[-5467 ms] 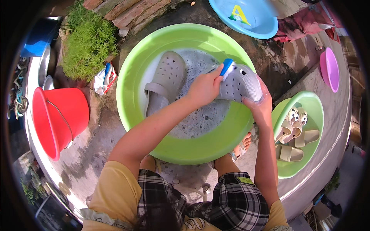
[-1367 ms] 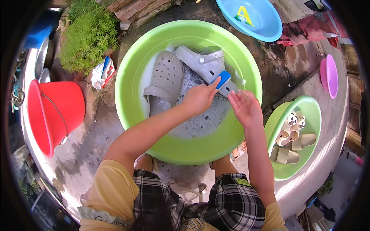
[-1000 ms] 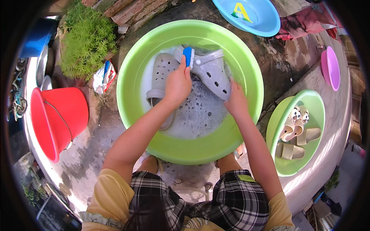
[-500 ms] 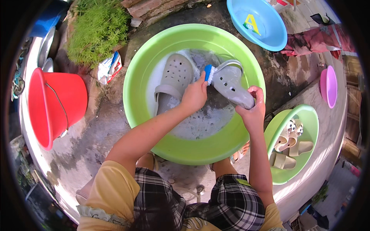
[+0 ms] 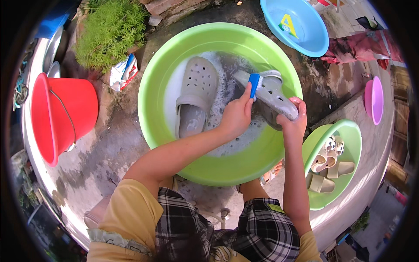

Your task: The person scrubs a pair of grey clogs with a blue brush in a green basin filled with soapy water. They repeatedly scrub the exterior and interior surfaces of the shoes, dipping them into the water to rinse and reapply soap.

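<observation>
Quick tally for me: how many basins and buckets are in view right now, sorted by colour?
Green basins: 2, large and small
Blue basin: 1
Pink basin: 1
Red bucket: 1
Total: 5

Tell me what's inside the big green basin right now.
Inside the big green basin: soapy water, one grey clog lying flat, and a second grey clog held by the right hand while the left hand presses a blue brush on it. Foam hides the bottom.

bare concrete ground carries a large green basin, a red bucket, a blue basin, a small green basin and a crumpled wrapper.
</observation>
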Action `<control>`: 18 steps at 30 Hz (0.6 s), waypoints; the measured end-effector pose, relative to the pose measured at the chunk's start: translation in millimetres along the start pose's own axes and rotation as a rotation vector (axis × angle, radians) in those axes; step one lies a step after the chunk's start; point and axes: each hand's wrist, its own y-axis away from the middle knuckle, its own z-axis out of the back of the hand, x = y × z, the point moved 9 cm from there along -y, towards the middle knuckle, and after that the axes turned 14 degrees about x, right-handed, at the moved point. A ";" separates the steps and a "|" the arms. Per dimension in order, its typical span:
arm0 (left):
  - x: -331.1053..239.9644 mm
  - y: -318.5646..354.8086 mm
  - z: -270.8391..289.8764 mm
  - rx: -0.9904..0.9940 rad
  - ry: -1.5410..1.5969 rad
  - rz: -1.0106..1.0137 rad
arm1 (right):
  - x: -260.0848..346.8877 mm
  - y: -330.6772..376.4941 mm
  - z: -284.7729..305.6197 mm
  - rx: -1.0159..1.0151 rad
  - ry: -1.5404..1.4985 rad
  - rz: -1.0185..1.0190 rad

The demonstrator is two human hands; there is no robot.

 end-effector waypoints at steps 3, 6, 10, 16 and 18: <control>14.9 -4.4 1.9 0.087 -0.212 0.031 | 3.5 3.9 -4.0 0.013 -0.075 -0.079; 38.3 -36.1 22.2 0.034 -0.298 0.121 | 3.8 3.3 -7.9 -0.008 -0.044 -0.027; -9.5 7.2 -8.4 0.086 0.002 -0.067 | -1.6 -1.6 4.9 -0.006 -0.017 -0.073; 20.1 -24.5 16.2 0.128 -0.197 0.058 | 4.1 2.3 -3.4 0.015 0.199 0.034; -20.8 -6.6 11.5 0.150 -0.055 0.014 | 14.3 0.7 -4.9 0.025 0.274 0.097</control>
